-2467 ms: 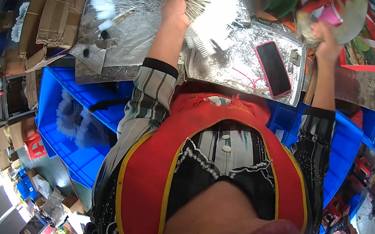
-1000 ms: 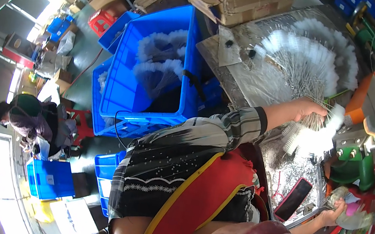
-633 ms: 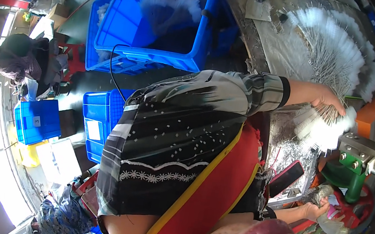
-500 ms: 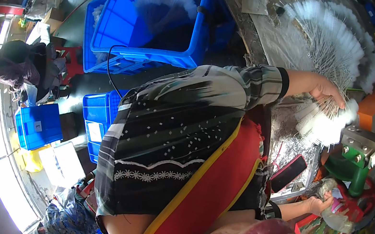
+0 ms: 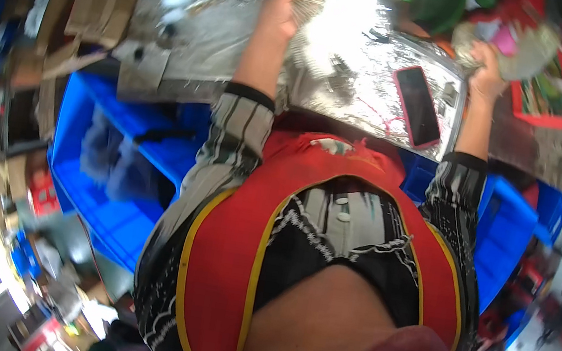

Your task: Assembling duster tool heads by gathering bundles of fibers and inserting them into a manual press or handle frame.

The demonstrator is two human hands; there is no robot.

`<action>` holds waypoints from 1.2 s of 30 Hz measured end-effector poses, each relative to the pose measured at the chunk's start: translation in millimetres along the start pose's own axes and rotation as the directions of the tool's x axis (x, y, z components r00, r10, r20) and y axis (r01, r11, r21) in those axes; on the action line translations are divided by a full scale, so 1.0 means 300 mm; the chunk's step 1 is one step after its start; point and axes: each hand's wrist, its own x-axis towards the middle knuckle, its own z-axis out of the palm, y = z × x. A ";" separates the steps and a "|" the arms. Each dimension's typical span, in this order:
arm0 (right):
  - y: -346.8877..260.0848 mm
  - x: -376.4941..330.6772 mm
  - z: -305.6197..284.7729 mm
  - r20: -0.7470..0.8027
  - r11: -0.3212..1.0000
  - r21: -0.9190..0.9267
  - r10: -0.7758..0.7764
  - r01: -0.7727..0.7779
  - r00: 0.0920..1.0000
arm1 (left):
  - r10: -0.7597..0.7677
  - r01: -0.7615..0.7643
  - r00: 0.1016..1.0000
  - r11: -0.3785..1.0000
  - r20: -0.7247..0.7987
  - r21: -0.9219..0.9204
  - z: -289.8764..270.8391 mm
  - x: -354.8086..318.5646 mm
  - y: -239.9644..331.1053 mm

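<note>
Much of the picture is blurred, and glare washes out the far part of the bench (image 5: 371,105), so the pale bristly bundle (image 5: 312,13) under the left hand (image 5: 283,12) is hard to make out. The left hand's fingers rest on that bundle; whether they clench it I cannot tell. The right hand (image 5: 486,64), near the bench's right edge, has its fingers closed around a clear bag (image 5: 514,50) held above the bench. A dark phone (image 5: 416,106) lies flat between the two forearms. Blue bins (image 5: 118,173) crowd the bench's near edge.
</note>
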 end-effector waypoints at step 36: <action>-0.150 0.285 -0.177 0.332 0.520 0.369 0.701 -0.770 0.632 | 0.094 -0.097 0.995 0.990 0.034 0.101 0.045 0.035 0.007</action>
